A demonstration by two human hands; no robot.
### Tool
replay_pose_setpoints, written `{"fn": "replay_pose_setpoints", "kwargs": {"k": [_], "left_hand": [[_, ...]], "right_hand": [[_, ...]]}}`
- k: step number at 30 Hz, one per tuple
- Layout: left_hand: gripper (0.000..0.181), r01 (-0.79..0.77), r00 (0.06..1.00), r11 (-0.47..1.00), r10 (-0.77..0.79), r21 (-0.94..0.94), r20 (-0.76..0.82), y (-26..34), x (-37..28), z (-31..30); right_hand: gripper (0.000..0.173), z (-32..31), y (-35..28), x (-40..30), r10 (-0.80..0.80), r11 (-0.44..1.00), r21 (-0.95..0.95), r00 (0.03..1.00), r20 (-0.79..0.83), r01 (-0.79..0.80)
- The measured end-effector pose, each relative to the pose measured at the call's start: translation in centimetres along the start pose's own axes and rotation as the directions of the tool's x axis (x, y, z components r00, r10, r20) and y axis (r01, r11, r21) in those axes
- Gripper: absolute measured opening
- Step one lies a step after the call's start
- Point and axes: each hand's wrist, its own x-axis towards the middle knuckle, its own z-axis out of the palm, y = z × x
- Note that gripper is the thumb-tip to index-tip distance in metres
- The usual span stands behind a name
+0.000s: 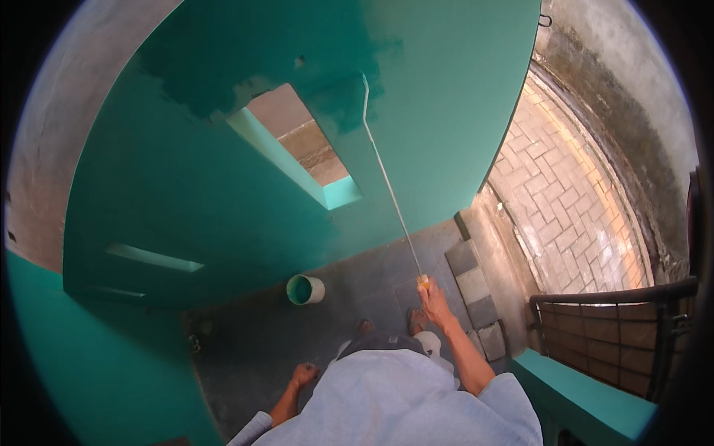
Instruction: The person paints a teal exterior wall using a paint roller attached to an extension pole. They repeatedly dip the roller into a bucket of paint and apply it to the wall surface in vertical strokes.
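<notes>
My right hand (434,301) is closed around the orange-yellow handle (424,281) of a long thin metal rod (390,189), likely a paint roller's frame. The rod reaches up to the green wall (429,111), its bent far end near a darker green patch (312,33); a roller sleeve cannot be made out there. My left hand (305,374) hangs low beside my body, fingers curled, and whether it holds anything cannot be told. A white bucket (315,290) with green paint inside stands on the floor near the wall's foot.
A slanted rectangular opening (312,150) pierces the wall, with narrower slots at lower left. Dark floor tiles (262,340) lie around my feet. On the right are a concrete step (493,251), brick paving (558,206), a dark metal gate (602,334) and a low green wall (585,390).
</notes>
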Motion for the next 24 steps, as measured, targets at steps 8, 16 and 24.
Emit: {"fn": "replay_pose_setpoints", "kwargs": {"k": [8,16,24], "left_hand": [[0.032,0.019,0.998,1.000,-0.019,-0.007,-0.064,3.2,-1.2,-1.7],[0.030,-0.058,0.998,0.994,0.061,0.097,-0.021,1.9,-0.9,-2.6],[0.036,-0.013,1.000,1.000,0.013,0.006,-0.017,3.0,-0.4,-4.4]], "right_hand": [[0.040,2.2,6.5,-4.6,0.145,0.989,0.019,0.987,0.064,-0.146],[0.039,1.9,-0.6,0.1,0.027,0.998,0.048,0.999,0.034,-0.029],[0.039,5.9,7.6,-5.4,0.177,0.984,-0.002,0.980,0.087,-0.178]]}}
